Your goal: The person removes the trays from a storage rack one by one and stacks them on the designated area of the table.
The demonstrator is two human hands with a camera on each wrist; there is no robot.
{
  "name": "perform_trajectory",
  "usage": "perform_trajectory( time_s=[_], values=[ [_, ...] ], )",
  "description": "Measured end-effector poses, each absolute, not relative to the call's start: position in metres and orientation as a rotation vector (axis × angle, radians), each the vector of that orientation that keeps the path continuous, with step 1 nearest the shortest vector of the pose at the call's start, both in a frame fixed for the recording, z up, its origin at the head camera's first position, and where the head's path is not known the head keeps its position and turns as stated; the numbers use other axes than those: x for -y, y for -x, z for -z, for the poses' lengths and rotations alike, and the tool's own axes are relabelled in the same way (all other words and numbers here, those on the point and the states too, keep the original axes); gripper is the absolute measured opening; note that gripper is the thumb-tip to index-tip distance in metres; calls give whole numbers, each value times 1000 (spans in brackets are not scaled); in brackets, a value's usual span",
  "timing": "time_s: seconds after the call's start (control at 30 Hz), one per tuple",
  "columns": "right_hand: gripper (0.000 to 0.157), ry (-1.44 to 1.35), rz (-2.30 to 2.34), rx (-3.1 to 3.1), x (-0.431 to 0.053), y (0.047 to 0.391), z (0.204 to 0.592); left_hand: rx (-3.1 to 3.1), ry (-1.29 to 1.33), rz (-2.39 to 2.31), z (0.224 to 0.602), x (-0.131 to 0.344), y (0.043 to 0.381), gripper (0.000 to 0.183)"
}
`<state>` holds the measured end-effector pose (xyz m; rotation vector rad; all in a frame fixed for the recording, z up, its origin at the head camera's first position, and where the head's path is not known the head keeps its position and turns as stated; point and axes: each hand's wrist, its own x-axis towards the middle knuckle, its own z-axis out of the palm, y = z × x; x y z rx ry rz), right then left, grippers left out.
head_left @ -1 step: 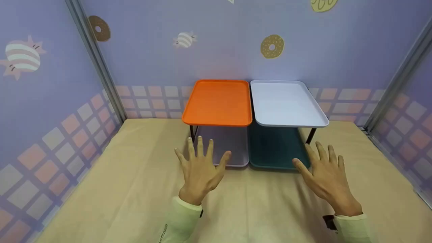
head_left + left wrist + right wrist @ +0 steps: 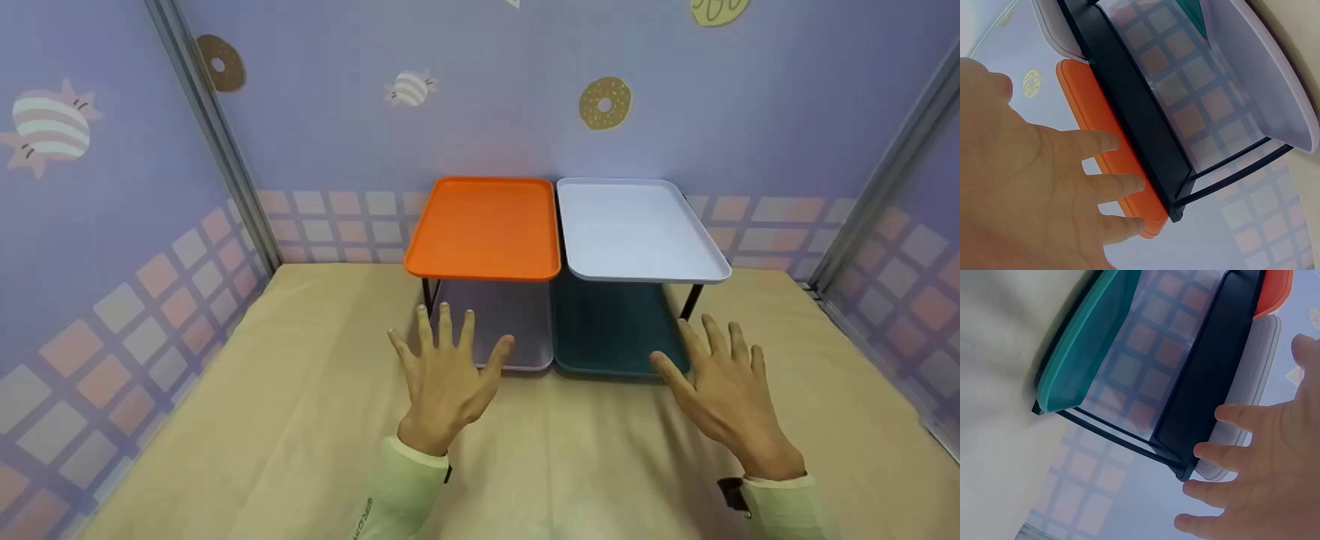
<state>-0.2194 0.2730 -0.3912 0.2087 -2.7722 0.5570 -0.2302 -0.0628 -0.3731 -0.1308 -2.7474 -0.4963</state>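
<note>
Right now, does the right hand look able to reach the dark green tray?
Probably yes: the right hand is empty near the dark green tray, whose front looks unobstructed, though the white tray above hides its rear.

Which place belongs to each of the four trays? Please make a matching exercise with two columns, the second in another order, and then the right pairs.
1. orange tray
2. white tray
3. lavender tray
4. green tray

A. lower level, right
B. upper level, left
C. lower level, left
D. upper level, right

Pairs: 1-B, 2-D, 3-C, 4-A
</note>
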Motion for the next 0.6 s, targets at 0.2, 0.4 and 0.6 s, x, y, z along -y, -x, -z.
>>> perform_trajectory(
  time_s=[0.2,0.4,0.6],
  values=[
    [80,-213,-581,2761,-271,219,391,2755,128,523,372,64,230,84],
    [79,-230,-590,2724,-266,220,391,2759,125,578,369,66,232,84],
    [77,-256,-665,2691,-258,220,391,2700,123,694,363,73,234,81]
  ],
)
